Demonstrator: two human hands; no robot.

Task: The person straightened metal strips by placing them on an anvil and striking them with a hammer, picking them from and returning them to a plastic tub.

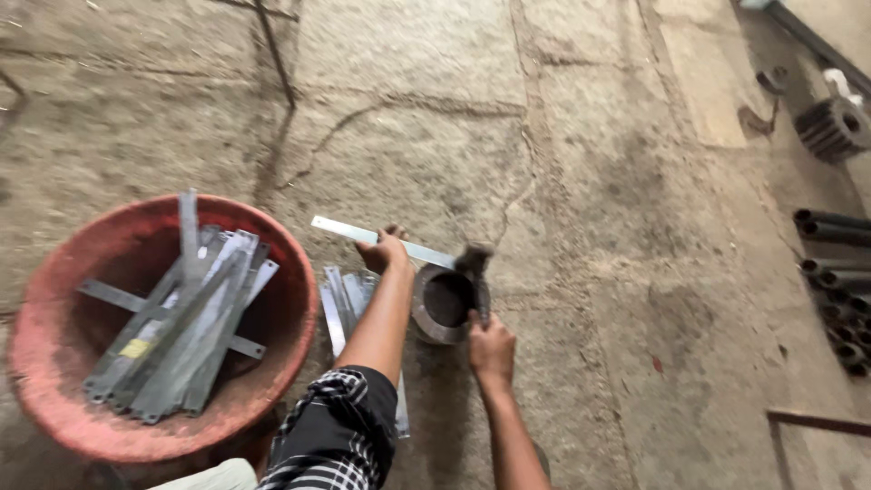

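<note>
My left hand (385,250) presses down on a long flat metal strip (345,230) that lies across the top of a thick steel ring (442,302) on the concrete floor. In my right hand (491,347) is a hammer; its handle runs up from my fist and its blurred dark head (474,258) hangs over the strip's right end, at the ring's far edge. A small pile of similar strips (342,301) lies on the floor under my left forearm.
A big red basin (54,345) at left holds several more flat metal strips. Dark steel pipes (835,272) are stacked at the right edge, with a ribbed metal part (833,127) beyond them. A thin rod (275,56) lies on the floor farther off.
</note>
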